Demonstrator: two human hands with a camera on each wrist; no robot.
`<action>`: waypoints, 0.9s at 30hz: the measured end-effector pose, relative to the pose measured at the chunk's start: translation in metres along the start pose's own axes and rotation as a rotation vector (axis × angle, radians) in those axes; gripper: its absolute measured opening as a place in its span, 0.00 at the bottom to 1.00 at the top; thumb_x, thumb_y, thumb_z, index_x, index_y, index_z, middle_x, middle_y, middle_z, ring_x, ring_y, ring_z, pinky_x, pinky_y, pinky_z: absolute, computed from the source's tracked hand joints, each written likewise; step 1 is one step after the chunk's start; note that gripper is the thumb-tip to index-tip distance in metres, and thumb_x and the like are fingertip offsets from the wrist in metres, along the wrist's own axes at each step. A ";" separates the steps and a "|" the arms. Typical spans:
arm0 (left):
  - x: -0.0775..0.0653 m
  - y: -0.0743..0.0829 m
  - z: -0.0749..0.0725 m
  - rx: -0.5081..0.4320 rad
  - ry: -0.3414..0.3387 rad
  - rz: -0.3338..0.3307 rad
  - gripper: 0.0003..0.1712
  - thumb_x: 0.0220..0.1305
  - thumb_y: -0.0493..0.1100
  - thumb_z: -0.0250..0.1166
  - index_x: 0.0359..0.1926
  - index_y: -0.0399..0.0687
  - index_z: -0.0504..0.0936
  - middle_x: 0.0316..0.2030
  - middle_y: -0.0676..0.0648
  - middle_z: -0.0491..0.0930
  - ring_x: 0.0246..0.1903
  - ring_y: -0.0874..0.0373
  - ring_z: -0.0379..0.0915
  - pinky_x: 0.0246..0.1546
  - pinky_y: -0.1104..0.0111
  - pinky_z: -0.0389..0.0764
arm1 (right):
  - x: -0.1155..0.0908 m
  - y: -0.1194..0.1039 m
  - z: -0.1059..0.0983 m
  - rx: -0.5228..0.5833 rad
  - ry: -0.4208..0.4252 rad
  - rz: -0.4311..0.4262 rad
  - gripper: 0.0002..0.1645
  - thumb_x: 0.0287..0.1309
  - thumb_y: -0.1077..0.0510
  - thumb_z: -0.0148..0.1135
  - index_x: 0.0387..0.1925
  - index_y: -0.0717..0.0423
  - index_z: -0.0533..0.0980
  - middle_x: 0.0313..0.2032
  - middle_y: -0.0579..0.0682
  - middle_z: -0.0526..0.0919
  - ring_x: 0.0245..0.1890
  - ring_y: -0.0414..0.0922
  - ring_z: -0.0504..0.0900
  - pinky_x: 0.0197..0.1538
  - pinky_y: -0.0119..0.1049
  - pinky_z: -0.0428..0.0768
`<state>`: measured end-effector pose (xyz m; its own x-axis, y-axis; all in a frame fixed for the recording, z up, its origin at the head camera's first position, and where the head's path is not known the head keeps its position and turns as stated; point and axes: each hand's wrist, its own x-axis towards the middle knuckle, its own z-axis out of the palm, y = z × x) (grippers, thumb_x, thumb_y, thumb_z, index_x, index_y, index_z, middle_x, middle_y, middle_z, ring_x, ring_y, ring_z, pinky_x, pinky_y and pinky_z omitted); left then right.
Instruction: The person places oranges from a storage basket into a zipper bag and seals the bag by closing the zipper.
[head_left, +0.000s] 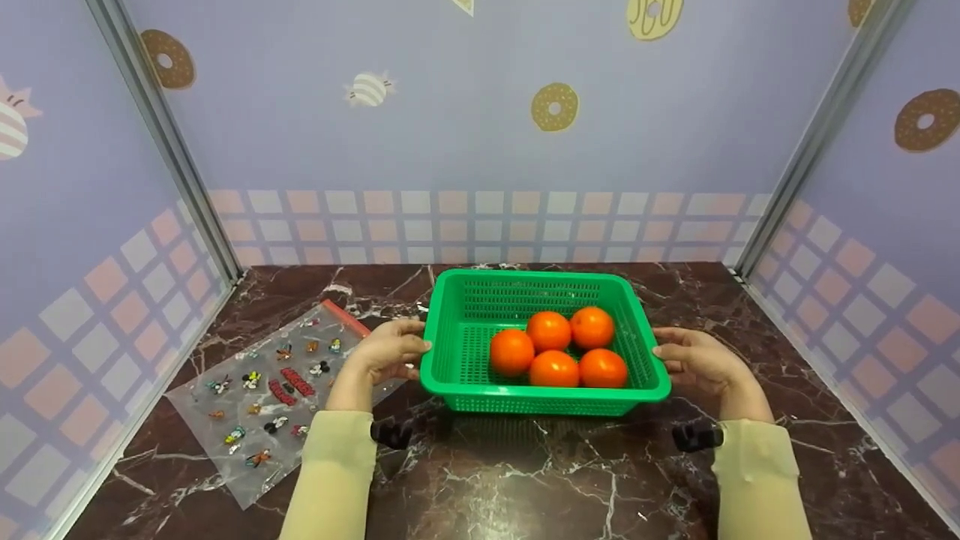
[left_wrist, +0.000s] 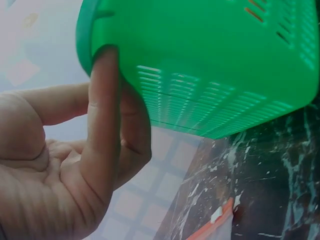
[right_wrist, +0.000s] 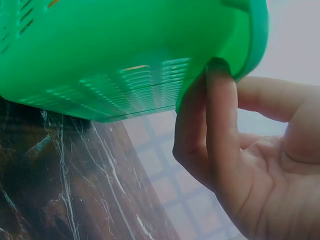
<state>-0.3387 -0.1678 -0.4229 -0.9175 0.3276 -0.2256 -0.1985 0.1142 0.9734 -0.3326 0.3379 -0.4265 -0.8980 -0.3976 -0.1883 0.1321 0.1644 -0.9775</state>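
A: What's at the far left?

B: A clear plastic bag (head_left: 236,401) lies flat on the tabletop (head_left: 551,480), decorated with small cartoon figures (head_left: 251,380). It sits beside the basket, partly under the left forearm.

A: And the left hand (head_left: 386,349)?

B: It grasps the left rim of the green basket (head_left: 545,391), thumb at the outer edge, fingers hooked beneath.

A: Why there?

B: Probably because the lip overhangs the wall and gives fingers something to bear against. Holding opposite ends should also keep the basket level. I can't tell whether its base touches the tabletop.

A: The oranges (head_left: 554,369)?

B: Inside the basket, bunched towards its middle and right, so I'd guess the right end weighs more. The walls keep them from rolling away.

A: Then the right hand (head_left: 694,356)?

B: Gripping the right rim, nearly mirroring the other.

A: Counts?

B: One bag, one basket, five oranges, two hands. The figures are too small to count surely.
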 end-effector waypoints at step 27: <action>-0.021 0.004 -0.001 0.071 -0.115 -0.045 0.32 0.73 0.31 0.56 0.73 0.26 0.56 0.58 0.29 0.74 0.46 0.47 0.86 0.36 0.59 0.89 | -0.008 -0.001 0.002 -0.062 -0.127 0.038 0.21 0.74 0.64 0.52 0.61 0.73 0.64 0.39 0.45 0.88 0.39 0.39 0.90 0.46 0.38 0.88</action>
<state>-0.3212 -0.1754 -0.4142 -0.8618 0.4259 -0.2756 -0.2096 0.1957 0.9580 -0.3244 0.3390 -0.4238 -0.8321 -0.5003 -0.2394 0.1356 0.2351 -0.9625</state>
